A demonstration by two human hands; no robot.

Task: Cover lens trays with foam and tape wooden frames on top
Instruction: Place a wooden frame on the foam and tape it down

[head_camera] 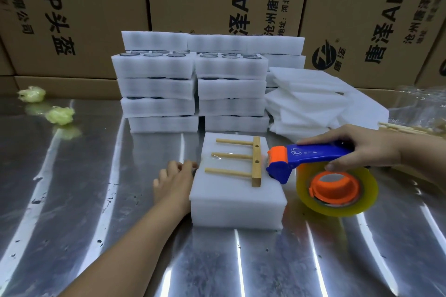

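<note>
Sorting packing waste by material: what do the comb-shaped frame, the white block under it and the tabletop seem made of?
Frame: unfinished light wood, judging by its matte tan colour.
Block: white foam, probably polyethylene, matte and soft-edged.
Tabletop: sheet metal, likely stainless steel, with bright streaked reflections.

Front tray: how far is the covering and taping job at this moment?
Done: a foam sheet covers the front tray and the wooden frame lies on it. In hand: the right hand holds the tape dispenser beside the frame, clear tape across the middle rod; the left hand holds the tray's edge. Still to do: the stacked trays behind, some with lenses showing.
</note>
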